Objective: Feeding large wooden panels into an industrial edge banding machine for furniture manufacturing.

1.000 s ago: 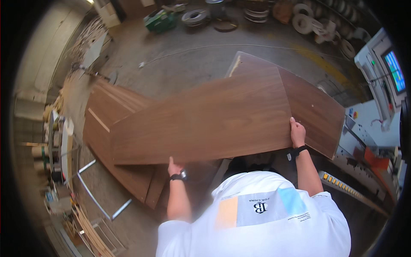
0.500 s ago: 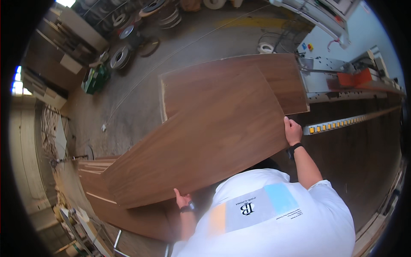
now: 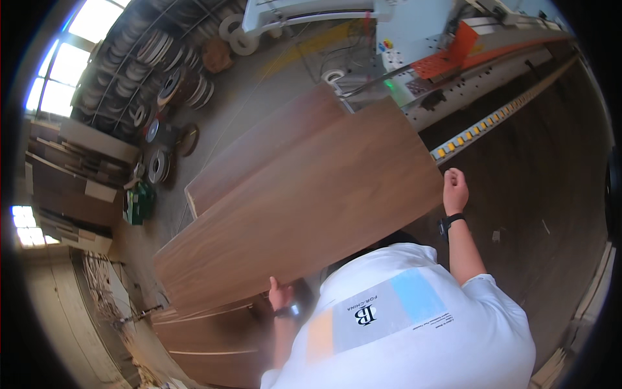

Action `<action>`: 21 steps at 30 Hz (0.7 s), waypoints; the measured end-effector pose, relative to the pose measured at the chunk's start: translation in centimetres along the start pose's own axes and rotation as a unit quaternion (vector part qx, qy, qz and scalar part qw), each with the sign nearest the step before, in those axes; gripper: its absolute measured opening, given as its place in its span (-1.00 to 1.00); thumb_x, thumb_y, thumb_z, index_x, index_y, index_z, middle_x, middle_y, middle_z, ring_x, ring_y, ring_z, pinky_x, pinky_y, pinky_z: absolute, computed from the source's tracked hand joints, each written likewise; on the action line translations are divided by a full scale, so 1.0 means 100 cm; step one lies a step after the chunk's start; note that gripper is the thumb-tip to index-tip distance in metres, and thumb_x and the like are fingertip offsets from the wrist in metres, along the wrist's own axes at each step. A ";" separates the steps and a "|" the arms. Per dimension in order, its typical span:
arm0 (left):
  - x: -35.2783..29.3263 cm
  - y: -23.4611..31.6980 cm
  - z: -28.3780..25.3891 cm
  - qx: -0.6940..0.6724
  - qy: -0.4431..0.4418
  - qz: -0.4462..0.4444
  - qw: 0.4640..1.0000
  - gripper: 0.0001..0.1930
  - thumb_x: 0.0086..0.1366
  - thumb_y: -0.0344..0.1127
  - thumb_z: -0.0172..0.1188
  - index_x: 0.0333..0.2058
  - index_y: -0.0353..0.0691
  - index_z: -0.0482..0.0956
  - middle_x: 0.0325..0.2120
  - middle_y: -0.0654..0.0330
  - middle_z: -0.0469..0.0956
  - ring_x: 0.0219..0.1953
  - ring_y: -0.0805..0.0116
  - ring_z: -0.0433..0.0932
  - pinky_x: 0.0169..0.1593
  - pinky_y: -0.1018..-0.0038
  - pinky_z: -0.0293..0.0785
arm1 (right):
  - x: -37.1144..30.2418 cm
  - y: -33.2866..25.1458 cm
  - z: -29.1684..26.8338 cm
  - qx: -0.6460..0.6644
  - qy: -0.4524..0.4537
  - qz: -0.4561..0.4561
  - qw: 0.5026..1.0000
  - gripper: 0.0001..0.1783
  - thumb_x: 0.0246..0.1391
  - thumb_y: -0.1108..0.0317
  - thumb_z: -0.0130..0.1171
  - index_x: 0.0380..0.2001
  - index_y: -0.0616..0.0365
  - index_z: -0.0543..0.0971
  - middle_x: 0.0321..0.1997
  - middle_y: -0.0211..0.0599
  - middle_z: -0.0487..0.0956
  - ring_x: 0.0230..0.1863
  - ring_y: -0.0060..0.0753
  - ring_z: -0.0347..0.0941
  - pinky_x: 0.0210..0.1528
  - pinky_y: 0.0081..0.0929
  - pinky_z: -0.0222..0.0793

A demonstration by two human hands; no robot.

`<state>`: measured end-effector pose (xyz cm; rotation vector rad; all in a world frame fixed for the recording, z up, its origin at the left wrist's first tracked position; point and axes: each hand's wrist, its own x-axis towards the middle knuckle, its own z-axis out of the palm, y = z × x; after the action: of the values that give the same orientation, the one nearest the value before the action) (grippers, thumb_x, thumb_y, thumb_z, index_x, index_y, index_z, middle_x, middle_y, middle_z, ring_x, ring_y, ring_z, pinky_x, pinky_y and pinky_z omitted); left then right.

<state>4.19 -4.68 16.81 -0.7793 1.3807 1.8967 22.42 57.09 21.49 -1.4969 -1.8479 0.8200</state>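
Observation:
A large brown wood-grain board (image 3: pixel 311 201) is held out in front of me, tilted across the view. My left hand (image 3: pixel 280 295) grips its near edge, thumb on the top face and fingers hidden beneath. At the right-hand corner my right hand (image 3: pixel 455 188) is closed on the board's short edge. Past the board's far edge a second brown panel (image 3: pixel 278 142) lies partly covered. Below its left end is a stack of similar brown panels (image 3: pixel 214 343).
A machine with an orange guard (image 3: pixel 447 55) stands at the far right. A rail of yellow rollers (image 3: pixel 476 133) runs toward the board's right corner. Edging rolls (image 3: pixel 184 87) fill racks and floor at the far left, near a green box (image 3: pixel 138 202).
My view has turned to the right. The held board has shifted along with both hands, moving off the stack at the left and covering more of the second panel's right end.

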 end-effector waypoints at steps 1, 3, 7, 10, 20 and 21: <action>0.005 -0.009 0.027 -0.009 -0.028 0.011 1.000 -0.57 0.39 0.13 0.02 -0.03 -0.07 0.50 -0.16 0.32 0.56 -0.24 0.42 0.49 -0.37 0.56 0.39 | 0.010 0.013 -0.010 0.041 0.067 0.002 0.997 -0.70 0.19 0.11 0.15 -0.19 0.11 0.58 -0.36 -0.42 0.64 -0.37 -0.43 0.54 -0.29 -0.45 0.43; 0.017 -0.025 0.073 -0.010 -0.023 -0.003 1.000 -0.64 0.40 0.06 0.03 -0.05 -0.06 0.50 -0.08 0.31 0.52 -0.10 0.34 0.44 -0.23 0.46 0.38 | 0.027 0.040 -0.035 0.030 0.130 0.038 0.990 -0.67 0.20 0.07 0.14 -0.25 0.13 0.60 -0.46 -0.42 0.59 -0.46 -0.45 0.49 -0.33 -0.46 0.40; 0.021 -0.041 0.127 0.051 -0.082 -0.091 0.991 -0.61 0.40 0.06 0.02 -0.07 -0.13 0.48 -0.12 0.22 0.58 -0.03 0.23 0.50 -0.14 0.31 0.41 | 0.035 0.075 -0.052 0.114 -0.045 0.169 0.978 -0.52 0.20 -0.04 0.13 -0.47 0.22 0.60 -0.63 -0.44 0.51 -0.58 -0.59 0.41 -0.47 -0.55 0.31; -0.001 -0.028 0.166 0.118 -0.070 -0.108 0.985 -0.58 0.39 0.10 0.02 -0.13 -0.18 0.50 -0.13 0.18 0.61 -0.05 0.22 0.54 -0.14 0.28 0.45 | 0.016 0.067 -0.046 0.144 -0.198 0.185 0.952 -0.48 0.19 -0.09 0.14 -0.51 0.20 0.61 -0.65 -0.45 0.52 -0.61 -0.60 0.42 -0.49 -0.58 0.31; 0.056 0.033 0.054 0.087 0.068 0.004 0.994 -0.52 0.40 0.23 -0.10 0.06 0.03 0.37 -0.25 0.16 0.55 -0.24 0.22 0.47 -0.26 0.34 0.39 | -0.021 0.030 -0.021 0.071 -0.217 0.177 0.957 -0.39 0.18 -0.13 0.08 -0.67 0.20 0.57 -0.74 -0.31 0.50 -0.66 -0.43 0.47 -0.50 -0.45 0.35; 0.058 0.035 0.059 0.121 0.074 -0.001 0.990 -0.48 0.39 0.25 -0.10 0.05 -0.02 0.38 -0.28 0.14 0.55 -0.28 0.24 0.48 -0.30 0.37 0.40 | -0.018 0.028 -0.020 0.063 -0.216 0.169 0.960 -0.39 0.18 -0.13 0.08 -0.67 0.20 0.56 -0.75 -0.31 0.49 -0.67 -0.43 0.46 -0.51 -0.46 0.34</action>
<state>-2.60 1.17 15.84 -0.8117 1.6640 1.6561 26.03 55.96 20.38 -1.6730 -1.8078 1.5018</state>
